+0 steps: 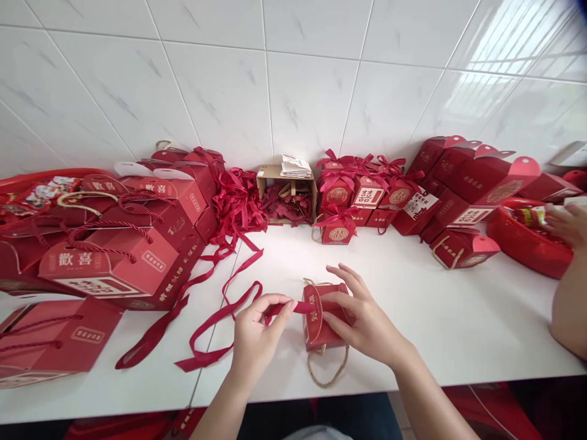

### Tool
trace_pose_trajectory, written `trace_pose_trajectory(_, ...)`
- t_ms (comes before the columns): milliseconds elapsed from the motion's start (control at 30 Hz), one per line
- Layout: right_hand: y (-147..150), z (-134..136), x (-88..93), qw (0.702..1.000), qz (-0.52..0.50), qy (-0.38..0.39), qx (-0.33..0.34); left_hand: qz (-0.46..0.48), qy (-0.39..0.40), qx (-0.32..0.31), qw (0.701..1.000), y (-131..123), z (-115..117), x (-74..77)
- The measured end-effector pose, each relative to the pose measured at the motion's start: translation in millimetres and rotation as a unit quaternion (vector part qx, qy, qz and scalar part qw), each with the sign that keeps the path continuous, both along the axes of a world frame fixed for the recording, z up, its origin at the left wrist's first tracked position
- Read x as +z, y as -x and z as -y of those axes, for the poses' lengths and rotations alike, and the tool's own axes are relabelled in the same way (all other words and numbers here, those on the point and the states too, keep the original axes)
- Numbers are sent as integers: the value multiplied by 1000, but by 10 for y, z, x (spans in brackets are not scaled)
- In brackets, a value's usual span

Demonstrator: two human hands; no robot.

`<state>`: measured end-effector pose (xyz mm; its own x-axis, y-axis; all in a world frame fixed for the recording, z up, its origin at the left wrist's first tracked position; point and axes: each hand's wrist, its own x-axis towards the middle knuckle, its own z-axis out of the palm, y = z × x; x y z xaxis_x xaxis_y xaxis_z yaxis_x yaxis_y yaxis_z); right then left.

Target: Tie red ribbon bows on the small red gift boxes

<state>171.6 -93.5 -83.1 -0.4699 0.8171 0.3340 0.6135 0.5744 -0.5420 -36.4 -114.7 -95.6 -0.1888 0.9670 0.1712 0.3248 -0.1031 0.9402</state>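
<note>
A small red gift box [315, 336] with gold characters on its top flap rests on the white table, its twine handles hanging at the front and back. My left hand [262, 333] pinches the end of a dark red ribbon [301, 307] that runs to the top flap. Thumb and index finger of my right hand [367, 315] grip the box top from either side, the other fingers raised and spread. Left of my hands, two loose ribbon lengths [215, 319] trail across the table.
Red boxes with rope handles [114, 260] are stacked at left. Behind stand a ribbon heap [238, 195], a cardboard box [315, 195] and bow-tied boxes [338, 225]. More boxes [472, 177] and a red basin [523, 244] are at right, beside another person's hand [568, 223].
</note>
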Motion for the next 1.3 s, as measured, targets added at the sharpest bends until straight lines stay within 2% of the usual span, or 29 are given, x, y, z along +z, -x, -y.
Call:
trace_pose_trajectory(233, 14, 2, 8, 1000, -8, 10, 1, -49, -65, 8, 997, -6, -3, -35)
trace_pose_trajectory(767, 16, -20, 5, 999, -11, 31, 21, -74, -100, -36, 992, -68, -26, 56)
trace_pose_trajectory(967, -6, -23, 26, 996, -12, 80, 37, -108, -117, -56, 986, -154, -70, 85)
trace_pose_trajectory(1067, 7, -32, 29, 994, -11, 102, 44, -97, -95, -66, 989, -163, -81, 84)
trace_pose_trajectory(1200, 26, -65, 29, 989, -62, 126, 48, -70, -47, -80, 993, -147, -82, 95)
trace_pose_trajectory(1300, 1, -100, 76, 974, -146, 168, 37, -77, -57, -79, 992, -144, -98, 132)
